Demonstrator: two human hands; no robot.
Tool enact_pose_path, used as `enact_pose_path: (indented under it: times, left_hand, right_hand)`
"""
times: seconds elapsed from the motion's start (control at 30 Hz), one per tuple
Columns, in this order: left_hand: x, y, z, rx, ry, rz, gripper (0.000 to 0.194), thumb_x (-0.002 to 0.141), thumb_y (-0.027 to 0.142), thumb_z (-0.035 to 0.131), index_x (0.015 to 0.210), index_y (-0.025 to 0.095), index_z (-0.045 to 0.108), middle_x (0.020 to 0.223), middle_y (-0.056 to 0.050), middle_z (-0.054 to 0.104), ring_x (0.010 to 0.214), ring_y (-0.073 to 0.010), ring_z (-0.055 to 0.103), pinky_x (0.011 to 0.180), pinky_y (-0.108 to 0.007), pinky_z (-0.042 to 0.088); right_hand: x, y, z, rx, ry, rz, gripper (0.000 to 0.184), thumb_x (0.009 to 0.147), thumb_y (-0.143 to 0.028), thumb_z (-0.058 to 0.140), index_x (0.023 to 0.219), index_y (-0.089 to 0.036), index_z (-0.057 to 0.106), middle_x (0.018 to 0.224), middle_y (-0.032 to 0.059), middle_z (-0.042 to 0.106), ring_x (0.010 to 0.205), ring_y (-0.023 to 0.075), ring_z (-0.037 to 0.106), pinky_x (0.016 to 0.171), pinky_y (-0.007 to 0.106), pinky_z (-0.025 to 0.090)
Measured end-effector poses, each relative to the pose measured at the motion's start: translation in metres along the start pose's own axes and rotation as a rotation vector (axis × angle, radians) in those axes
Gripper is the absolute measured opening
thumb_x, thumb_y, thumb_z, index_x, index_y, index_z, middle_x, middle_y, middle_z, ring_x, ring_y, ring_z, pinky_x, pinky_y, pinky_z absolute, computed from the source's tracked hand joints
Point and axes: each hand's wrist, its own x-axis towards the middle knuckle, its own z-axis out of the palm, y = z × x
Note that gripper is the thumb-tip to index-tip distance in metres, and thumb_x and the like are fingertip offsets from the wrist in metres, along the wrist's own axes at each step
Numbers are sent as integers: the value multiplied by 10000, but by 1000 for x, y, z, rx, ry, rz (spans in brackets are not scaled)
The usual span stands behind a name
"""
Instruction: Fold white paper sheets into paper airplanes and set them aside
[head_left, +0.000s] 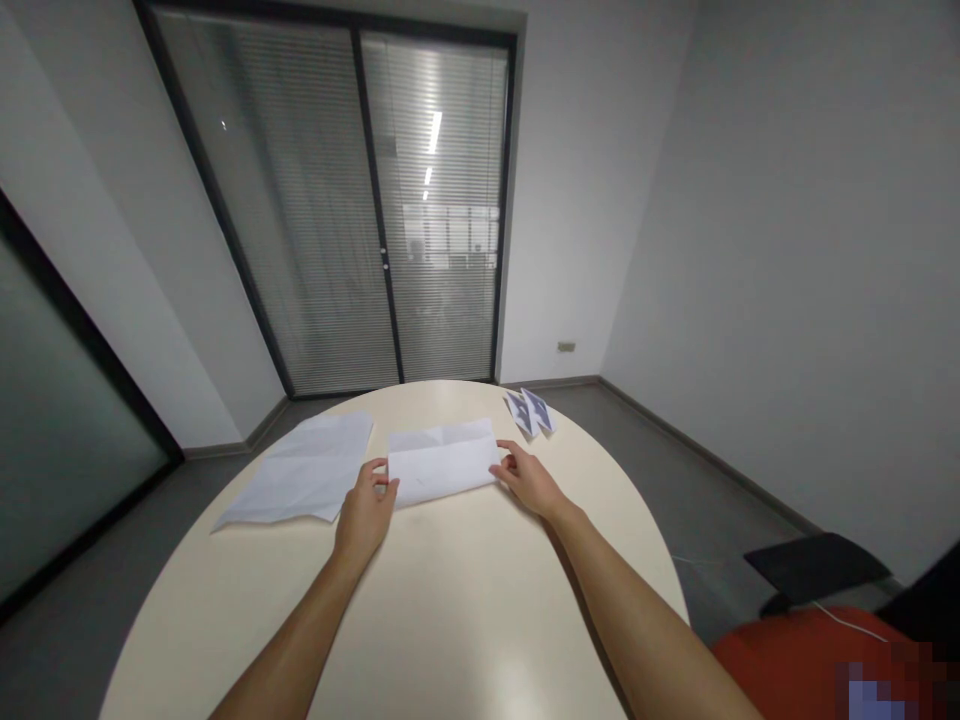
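Observation:
A white sheet of paper [442, 465], folded over with a crease running across its upper part, is held between my two hands above the round table [450, 600]. My left hand [367, 510] grips its left edge, thumb on the near face and fingers behind. At the right edge, my right hand [529, 478] pinches the paper between thumb and fingers. To the left lies a larger white sheet [307, 465] with visible creases, close to my left hand.
Two small folded cards with blue-grey print [531, 413] stand near the table's far right edge. A red chair [780, 660] with a black armrest [817, 568] is at the lower right. Glass doors with blinds [442, 210] are beyond the table.

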Motion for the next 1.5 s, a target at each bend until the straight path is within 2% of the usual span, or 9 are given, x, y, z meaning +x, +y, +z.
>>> enact_pose_path:
  times: [0.33, 0.7, 0.8, 0.9, 0.97, 1.07, 1.17, 1.27, 1.5]
  left_hand:
    - [-2, 0, 0, 8, 4, -5, 385, 883, 357, 532, 1244, 229, 497, 977, -50, 731, 713, -195, 691, 666, -272, 480]
    - [-3, -4, -1, 142, -33, -31, 384, 914, 330, 542, 1282, 246, 473, 1047, -54, 719, 772, -197, 698, 692, -283, 511]
    - [-3, -7, 0, 187, 6, 43, 372, 907, 319, 533, 1265, 219, 517, 1172, -88, 676, 860, -208, 694, 804, -333, 550]
    - [-3, -10, 3, 235, 35, 213, 333, 898, 292, 508, 1199, 193, 610, 1362, -123, 570, 1149, -257, 629, 1019, -406, 501]
    - [-4, -10, 4, 245, -9, 297, 328, 895, 269, 492, 1164, 186, 660, 1422, -119, 535, 1262, -271, 567, 1107, -431, 442]
    - [-4, -10, 7, 243, -122, 366, 350, 897, 262, 487, 1160, 169, 698, 1420, -127, 560, 1290, -281, 553, 1146, -460, 410]
    - [-6, -11, 9, 248, -185, 399, 362, 906, 277, 494, 1181, 184, 711, 1435, -110, 567, 1328, -288, 524, 1161, -490, 387]
    - [-7, -13, 11, 265, -218, 403, 386, 920, 295, 486, 1225, 187, 696, 1473, -102, 538, 1375, -283, 479, 1181, -500, 353]
    - [-10, -13, 9, 258, -306, 366, 428, 901, 312, 535, 1291, 188, 662, 1519, -98, 487, 1422, -285, 425, 1197, -491, 323]
  right_hand:
    - [0, 3, 2, -6, 35, -11, 639, 945, -351, 555, 1539, -245, 344, 902, 20, 695, 721, 156, 616, 685, 268, 467]
    - [-1, 2, 2, -53, 10, -8, 633, 942, -352, 556, 1528, -223, 357, 887, 16, 684, 751, 165, 612, 709, 271, 462]
    - [-1, 0, 2, -72, -3, -12, 622, 947, -357, 547, 1524, -213, 366, 877, 17, 688, 745, 170, 612, 708, 273, 457]
    - [-2, -3, 1, -112, -11, -7, 581, 962, -353, 516, 1509, -194, 400, 878, 33, 705, 747, 184, 621, 709, 286, 452]
    - [-2, -6, 0, -151, -20, -3, 526, 977, -347, 484, 1477, -184, 457, 911, 58, 722, 775, 197, 635, 731, 299, 454]
    - [-2, -6, -2, -202, -49, -19, 467, 990, -334, 453, 1414, -162, 547, 997, 107, 737, 863, 224, 657, 813, 330, 467]
    - [-2, -5, -3, -229, -84, -41, 431, 982, -324, 461, 1340, -150, 626, 1127, 147, 723, 1001, 256, 653, 934, 374, 459]
    - [-3, -6, -6, -210, -121, -76, 394, 968, -308, 468, 1255, -163, 695, 1199, 144, 707, 1076, 269, 639, 989, 391, 448]
    - [-3, -15, -10, -285, -99, -62, 314, 933, -310, 521, 1084, -208, 777, 949, 97, 750, 850, 234, 649, 831, 345, 483]
